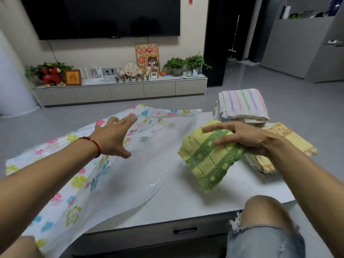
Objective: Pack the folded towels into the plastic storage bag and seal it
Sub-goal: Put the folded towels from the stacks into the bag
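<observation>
A flower-printed clear plastic storage bag lies flat across the left half of the white table. My left hand hovers over the bag's far part, fingers spread, holding nothing. My right hand grips a folded green-and-yellow checked towel and holds it just above the table at the bag's right edge. A folded yellow-orange towel lies under my right wrist. Behind it sits a stack of folded towels topped by a white one with pastel stripes.
My bare knee in torn jeans rises at the table's front right edge. A drawer handle shows on the table's front. Beyond the grey floor stand a low TV cabinet with plants and frames, and a wall-mounted television.
</observation>
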